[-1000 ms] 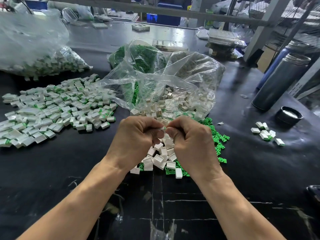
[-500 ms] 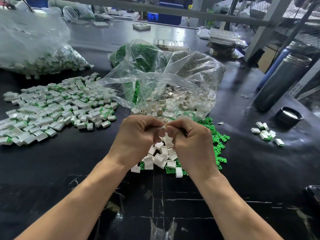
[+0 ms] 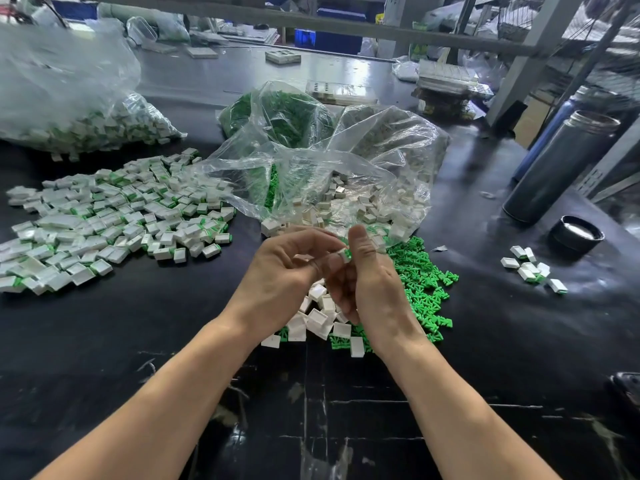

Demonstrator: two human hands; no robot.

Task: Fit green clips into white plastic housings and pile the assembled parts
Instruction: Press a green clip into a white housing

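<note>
My left hand (image 3: pixel 287 268) and my right hand (image 3: pixel 372 285) meet above the middle of the black table. Between them is one small white housing with a green clip in it (image 3: pixel 345 254). My left fingertips and my right thumb pinch it from either side. Below the hands lie loose white housings (image 3: pixel 317 322) on a spread of loose green clips (image 3: pixel 424 282). A wide pile of assembled white-and-green parts (image 3: pixel 104 230) covers the table to the left.
An open clear bag of white housings (image 3: pixel 367 192) lies just behind the hands, with a bag of green clips (image 3: pixel 277 116) behind it. A big bag of parts (image 3: pixel 86 126) sits at the far left. At right are several parts (image 3: pixel 533 270), a steel flask (image 3: pixel 561 168) and its lid (image 3: pixel 576 233).
Both fists have loosened and turned. The left fingers have stretched out, the right thumb points up, and the white-and-green part now shows between them.
</note>
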